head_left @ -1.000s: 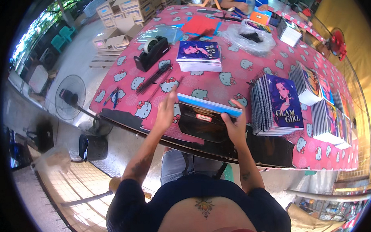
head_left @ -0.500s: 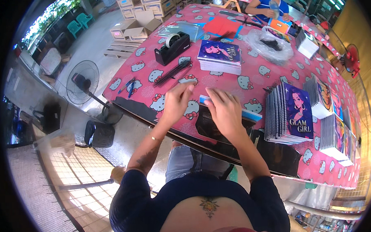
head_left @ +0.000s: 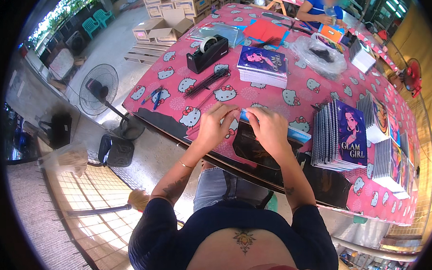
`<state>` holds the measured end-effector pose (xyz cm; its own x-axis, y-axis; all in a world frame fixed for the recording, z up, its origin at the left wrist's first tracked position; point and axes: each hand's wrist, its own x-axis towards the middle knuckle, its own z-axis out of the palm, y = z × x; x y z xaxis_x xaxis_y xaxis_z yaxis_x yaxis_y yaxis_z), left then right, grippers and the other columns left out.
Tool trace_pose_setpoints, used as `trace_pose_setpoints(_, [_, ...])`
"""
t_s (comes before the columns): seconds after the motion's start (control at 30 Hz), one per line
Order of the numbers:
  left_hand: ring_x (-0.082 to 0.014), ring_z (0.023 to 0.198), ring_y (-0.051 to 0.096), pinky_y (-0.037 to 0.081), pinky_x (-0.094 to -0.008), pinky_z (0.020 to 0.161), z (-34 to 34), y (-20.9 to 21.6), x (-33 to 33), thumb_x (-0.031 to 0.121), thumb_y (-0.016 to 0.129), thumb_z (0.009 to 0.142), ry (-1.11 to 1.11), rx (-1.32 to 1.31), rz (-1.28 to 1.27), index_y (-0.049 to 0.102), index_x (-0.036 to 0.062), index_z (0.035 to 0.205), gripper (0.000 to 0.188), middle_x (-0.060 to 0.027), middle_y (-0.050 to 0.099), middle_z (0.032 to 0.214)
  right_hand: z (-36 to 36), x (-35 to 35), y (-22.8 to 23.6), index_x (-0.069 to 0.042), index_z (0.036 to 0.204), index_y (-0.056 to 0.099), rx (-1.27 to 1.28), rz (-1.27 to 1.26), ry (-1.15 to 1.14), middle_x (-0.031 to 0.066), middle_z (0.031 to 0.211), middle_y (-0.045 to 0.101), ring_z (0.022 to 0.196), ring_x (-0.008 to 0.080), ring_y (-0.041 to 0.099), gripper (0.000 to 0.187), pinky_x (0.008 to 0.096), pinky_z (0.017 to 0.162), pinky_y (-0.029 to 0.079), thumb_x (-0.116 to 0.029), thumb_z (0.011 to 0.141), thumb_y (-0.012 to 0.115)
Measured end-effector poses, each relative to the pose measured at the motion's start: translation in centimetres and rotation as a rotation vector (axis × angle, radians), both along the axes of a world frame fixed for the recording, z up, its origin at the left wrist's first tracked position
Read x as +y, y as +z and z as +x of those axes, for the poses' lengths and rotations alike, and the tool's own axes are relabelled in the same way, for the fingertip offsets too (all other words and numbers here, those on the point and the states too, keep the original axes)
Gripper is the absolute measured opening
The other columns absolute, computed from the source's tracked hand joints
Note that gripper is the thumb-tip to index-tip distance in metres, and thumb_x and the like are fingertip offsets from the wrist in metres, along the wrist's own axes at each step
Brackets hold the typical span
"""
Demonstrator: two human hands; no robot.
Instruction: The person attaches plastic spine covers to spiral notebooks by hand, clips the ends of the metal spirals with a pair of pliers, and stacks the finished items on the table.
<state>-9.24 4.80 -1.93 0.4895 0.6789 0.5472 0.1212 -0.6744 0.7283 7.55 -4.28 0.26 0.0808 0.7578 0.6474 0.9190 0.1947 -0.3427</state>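
Observation:
My right hand [head_left: 271, 130] is closed over a thin blue-and-white notebook [head_left: 298, 133], seen almost edge-on above a dark patch of the tabletop. Its covers and pages are mostly hidden. At the notebook's left end, my left hand [head_left: 216, 128] has thumb and forefinger pinched together; whatever lies between them is too small to make out. Ahead of the hands rests a bundle of black binding coils [head_left: 207, 83], with a single coil near it. A stack of purple-covered notebooks [head_left: 262, 66] lies farther off. More spiral notebooks [head_left: 351, 135] stand stacked to the right.
A black tape dispenser [head_left: 207, 54] and blue-handled cutting tools [head_left: 155, 97] lie on the pink patterned table [head_left: 177, 103]. Behind are red sheets [head_left: 265, 31] and a clear plastic bag [head_left: 313, 55]. Across the table sits a person [head_left: 319, 12]. A fan [head_left: 99, 89] stands left.
My left hand has come closer to the notebook's left end, its fingertips now pinched. The right hand's fingers have curled more tightly over the blue-and-white edge. The view has shifted slightly.

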Motion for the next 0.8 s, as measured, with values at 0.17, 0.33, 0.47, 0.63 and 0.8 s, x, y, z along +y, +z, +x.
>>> trace_pose_setpoints(0.17, [-0.0168,0.069,0.065,0.051,-0.0296,0.061,0.0,1.2,-0.3,0.007,0.071,0.092,-0.043,0.095,-0.065,0.072,-0.0018,0.104,0.015,-0.0140,0.071,0.087,0.0,0.0,0.1,-0.011,0.094,0.068,0.019,-0.006,-0.016,0.0076,0.076,0.067,0.066,0.0296,0.066,0.009,0.0418,0.058,0.050,-0.019,0.092,0.067])
trace_pose_setpoints(0.33, [-0.0179,0.069,0.067,0.051,-0.0292,0.061,-0.4,1.0,-0.5,0.005,0.073,0.089,-0.020,0.056,0.006,0.072,-0.0010,0.104,0.016,-0.0123,0.070,0.085,-0.2,0.0,0.2,-0.010,0.095,0.068,0.043,-0.038,-0.018,0.0079,0.081,0.069,0.070,0.0305,0.067,0.010,0.0421,0.060,0.051,-0.019,0.092,0.067])
trace_pose_setpoints(0.47, [-0.0209,0.069,0.067,0.052,-0.0305,0.061,-0.1,0.9,-0.6,0.005,0.075,0.087,0.045,0.073,0.017,0.072,-0.0009,0.104,0.018,-0.0120,0.069,0.085,-0.1,-0.1,0.5,-0.010,0.095,0.068,0.042,-0.045,-0.001,0.0080,0.081,0.070,0.070,0.0304,0.067,0.009,0.0424,0.060,0.051,-0.019,0.091,0.067])
trace_pose_setpoints(0.63, [-0.0325,0.074,0.067,0.052,-0.0384,0.062,0.2,1.1,0.5,0.013,0.074,0.088,0.019,0.067,0.183,0.070,0.0014,0.102,0.019,-0.0133,0.065,0.085,0.0,-0.1,0.5,-0.010,0.096,0.068,0.049,-0.071,0.034,0.0084,0.084,0.070,0.074,0.0312,0.068,0.010,0.0427,0.062,0.051,-0.018,0.090,0.068])
trace_pose_setpoints(0.8, [-0.0352,0.081,0.066,0.051,-0.0422,0.065,-0.3,1.4,2.9,0.017,0.073,0.088,-0.256,0.224,0.151,0.066,0.0035,0.108,0.025,-0.0140,0.063,0.094,0.1,-0.3,1.0,-0.011,0.095,0.067,0.071,-0.086,0.084,0.0095,0.079,0.069,0.071,0.0322,0.068,0.009,0.0449,0.061,0.052,-0.016,0.088,0.068])
